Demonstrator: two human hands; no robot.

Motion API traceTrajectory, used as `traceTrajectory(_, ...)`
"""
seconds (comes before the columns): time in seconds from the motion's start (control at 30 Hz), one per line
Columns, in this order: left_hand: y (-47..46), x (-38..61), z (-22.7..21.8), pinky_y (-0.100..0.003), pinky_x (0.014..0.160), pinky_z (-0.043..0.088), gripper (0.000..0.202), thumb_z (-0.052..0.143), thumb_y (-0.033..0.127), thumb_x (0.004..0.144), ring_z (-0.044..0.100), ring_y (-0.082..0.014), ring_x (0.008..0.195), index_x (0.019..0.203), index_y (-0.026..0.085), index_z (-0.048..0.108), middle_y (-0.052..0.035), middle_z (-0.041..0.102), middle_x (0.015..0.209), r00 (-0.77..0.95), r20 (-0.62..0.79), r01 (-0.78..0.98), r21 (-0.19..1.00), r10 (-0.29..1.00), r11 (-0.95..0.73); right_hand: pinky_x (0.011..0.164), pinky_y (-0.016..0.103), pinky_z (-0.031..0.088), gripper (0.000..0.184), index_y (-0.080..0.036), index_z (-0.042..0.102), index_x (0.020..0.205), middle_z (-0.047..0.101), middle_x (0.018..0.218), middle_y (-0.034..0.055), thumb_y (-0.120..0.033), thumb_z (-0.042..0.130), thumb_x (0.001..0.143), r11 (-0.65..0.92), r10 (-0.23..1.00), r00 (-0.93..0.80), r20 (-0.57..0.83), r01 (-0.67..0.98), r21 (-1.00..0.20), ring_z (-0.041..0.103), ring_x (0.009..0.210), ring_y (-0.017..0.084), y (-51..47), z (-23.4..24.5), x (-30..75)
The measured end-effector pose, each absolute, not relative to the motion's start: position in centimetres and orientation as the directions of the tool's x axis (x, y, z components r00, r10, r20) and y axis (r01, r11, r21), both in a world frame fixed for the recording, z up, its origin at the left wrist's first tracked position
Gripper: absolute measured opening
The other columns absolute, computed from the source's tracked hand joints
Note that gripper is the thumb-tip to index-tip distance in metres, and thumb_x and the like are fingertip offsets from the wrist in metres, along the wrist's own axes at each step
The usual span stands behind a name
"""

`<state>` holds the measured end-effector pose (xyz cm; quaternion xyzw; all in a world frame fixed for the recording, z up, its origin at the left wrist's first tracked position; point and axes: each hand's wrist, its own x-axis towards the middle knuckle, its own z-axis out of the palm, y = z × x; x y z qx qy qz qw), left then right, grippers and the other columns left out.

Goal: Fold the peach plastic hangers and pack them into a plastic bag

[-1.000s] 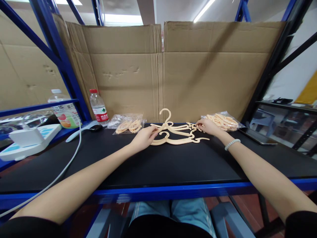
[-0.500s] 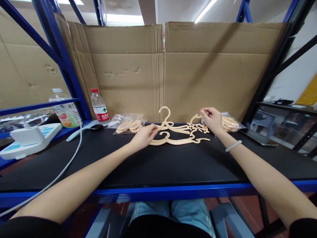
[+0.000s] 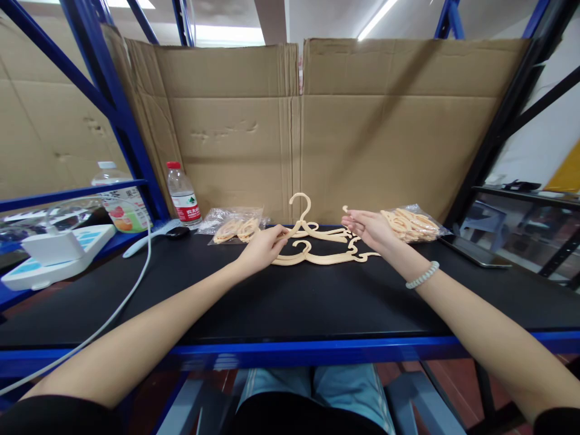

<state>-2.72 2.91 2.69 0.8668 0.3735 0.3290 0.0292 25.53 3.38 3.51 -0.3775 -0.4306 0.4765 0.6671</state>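
My left hand (image 3: pixel 264 249) is closed on one side of a cream plastic clothes hanger (image 3: pixel 301 208), whose hook points up. In front of it another cream hanger (image 3: pixel 328 260) lies flat on the black tabletop (image 3: pixel 290 302), its left end partly behind my left hand. My right hand (image 3: pixel 372 231) is raised just right of the upright hanger, fingertips pinched together. A small curved cream piece (image 3: pixel 345 209) sticks up from those fingertips; the rest of it is hidden. Small cream hooked parts (image 3: pixel 353 243) lie below the right hand, partly covered by it.
Clear plastic bags of cream parts stand at the left (image 3: pixel 235 228) and right (image 3: pixel 414 223). A red-capped water bottle (image 3: pixel 182 196), a white power strip (image 3: pixel 58 257) and a cable (image 3: pixel 131 293) are at left. A dark flat device (image 3: pixel 475 251) lies at right. Cardboard (image 3: pixel 385 121) walls the back.
My right hand has moved left and slightly down toward the upright hanger, bringing the small cream piece along, and has turned its fingers leftward. My left hand and its hanger have barely moved.
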Motion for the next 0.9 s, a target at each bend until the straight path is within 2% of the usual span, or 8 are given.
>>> traceTrajectory(0.17, 3.0, -2.7, 2.7, -0.029, 0.067, 0.042, 0.014, 0.045, 0.018, 0.087, 0.06, -0.0183, 0.074, 0.095, 0.017, 0.056, -0.0044, 0.066, 0.083, 0.506, 0.543, 0.632, 0.294, 0.67, -0.717, 0.064, 0.019, 0.055, 0.018, -0.017, 0.052, 0.075, 0.069, 0.078, 0.0061, -0.002, 0.059, 0.08, 0.107, 0.991, 0.114, 0.069, -0.373, -0.922, 0.068, 0.075, 0.012, 2.9, 3.0, 24.5)
traceTrajectory(0.3, 3.0, -2.7, 2.5, -0.028, 0.067, 0.042, 0.014, 0.045, 0.017, 0.086, 0.06, -0.018, 0.074, 0.095, 0.017, 0.056, -0.0046, 0.066, 0.084, 0.513, 0.544, 0.621, 0.299, 0.664, -0.724, 0.069, 0.019, 0.053, 0.017, -0.018, 0.056, 0.082, 0.069, 0.087, 0.005, -0.001, 0.055, 0.081, 0.044, 0.999, 0.026, 0.037, -0.395, -0.918, 0.067, 0.082, 0.011, 2.8, 2.8, 24.2)
traceTrajectory(0.4, 3.0, -2.8, 2.5, -0.028, 0.068, 0.042, 0.013, 0.046, 0.016, 0.086, 0.06, -0.0182, 0.075, 0.094, 0.017, 0.056, -0.0047, 0.066, 0.084, 0.514, 0.546, 0.62, 0.297, 0.662, -0.726, 0.07, 0.02, 0.052, 0.015, -0.017, 0.062, 0.08, 0.067, 0.084, 0.0033, -0.003, 0.057, 0.079, 0.07, 0.998, 0.034, 0.061, -0.374, -0.925, 0.064, 0.075, 0.009, 3.0, 2.6, 24.4)
traceTrajectory(0.53, 3.0, -2.8, 2.6, -0.029, 0.068, 0.043, 0.013, 0.045, 0.017, 0.086, 0.061, -0.0189, 0.076, 0.094, 0.017, 0.056, -0.0047, 0.066, 0.084, 0.509, 0.551, 0.627, 0.29, 0.662, -0.723, 0.062, 0.02, 0.049, 0.009, -0.016, 0.068, 0.076, 0.062, 0.074, -0.0004, -0.008, 0.067, 0.072, 0.203, 0.979, 0.069, 0.191, -0.298, -0.933, 0.054, 0.059, 0.006, 3.5, 2.3, 25.1)
traceTrajectory(0.63, 3.0, -2.8, 2.6, -0.03, 0.069, 0.044, 0.012, 0.046, 0.016, 0.086, 0.061, -0.0195, 0.078, 0.093, 0.017, 0.055, -0.0049, 0.066, 0.084, 0.502, 0.544, 0.634, 0.297, 0.672, -0.714, 0.064, 0.021, 0.05, 0.01, -0.015, 0.068, 0.075, 0.062, 0.073, 0.0002, -0.011, 0.073, 0.067, 0.24, 0.971, 0.058, 0.232, -0.224, -0.945, 0.054, 0.062, 0.007, 3.7, 2.4, 25.9)
traceTrajectory(0.73, 3.0, -2.8, 2.7, -0.031, 0.071, 0.044, 0.012, 0.046, 0.015, 0.085, 0.062, -0.0202, 0.079, 0.093, 0.017, 0.055, -0.0048, 0.066, 0.083, 0.487, 0.541, 0.641, 0.311, 0.685, -0.701, 0.065, 0.02, 0.051, 0.009, -0.015, 0.067, 0.073, 0.063, 0.079, 0.0024, -0.011, 0.073, 0.069, 0.099, 0.995, 0.004, 0.1, -0.137, -0.986, 0.057, 0.069, 0.008, 3.6, 2.7, 26.5)
traceTrajectory(0.83, 3.0, -2.8, 2.8, -0.032, 0.072, 0.045, 0.012, 0.046, 0.015, 0.086, 0.063, -0.0202, 0.08, 0.093, 0.018, 0.055, -0.0048, 0.067, 0.083, 0.469, 0.548, 0.639, 0.331, 0.693, -0.695, 0.072, 0.025, 0.054, 0.004, -0.014, 0.065, 0.078, 0.065, 0.095, 0.0064, -0.014, 0.069, 0.076, -0.092, 0.975, -0.209, -0.07, -0.099, -0.991, 0.063, 0.082, 0.012, 3.0, 3.1, 26.7)
traceTrajectory(0.9, 2.9, -2.8, 2.7, -0.031, 0.072, 0.045, 0.012, 0.046, 0.016, 0.086, 0.063, -0.02, 0.079, 0.093, 0.018, 0.055, -0.0048, 0.067, 0.084, 0.467, 0.553, 0.634, 0.335, 0.69, -0.697, 0.074, 0.027, 0.056, 0.006, -0.014, 0.063, 0.079, 0.065, 0.093, 0.0065, -0.016, 0.068, 0.078, -0.108, 0.944, -0.324, -0.067, -0.111, -0.988, 0.065, 0.084, 0.015, 2.6, 3.2, 26.5)
